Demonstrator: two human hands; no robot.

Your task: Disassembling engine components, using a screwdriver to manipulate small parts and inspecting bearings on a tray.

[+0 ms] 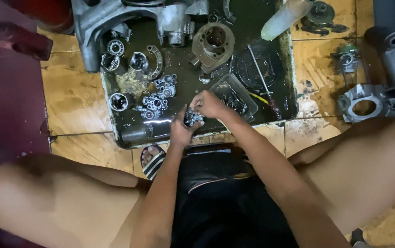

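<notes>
**Two hands on a small metal part over an oily parts tray**

Head view, looking down between the person's bare knees. The left hand (181, 128) cups a small, toothed metal part (192, 118) from below, fingers curled closed about it; the right hand (209, 103) comes over from above, its fingertips pinched on the same part. The part's exact kind cannot be made out, since both hands cover most of it. It sits in the air just above the near edge of the shallow metal tray (114, 133), roughly midway along that edge.

Inside the tray, in dark oily liquid: a heap of small gears and bearings (158, 96) left of the hands; a cylinder barrel (213, 43) toward the far edge; a rectangular clear container (234, 94) of small dark pieces just beside the right hand, partly hidden by it; a thin rod (259, 73) lying across a dark round disc (257, 64) near the right edge. A grey crankcase casting (101, 23) overhangs the far left corner, cut off by the frame. A pale bottle (285, 18) leans over the far right corner.

On the tiled floor (75, 96) right of the tray lies a grey ringed housing (363, 105). A striped sandal (153, 160) shows beneath the left wrist.
</notes>
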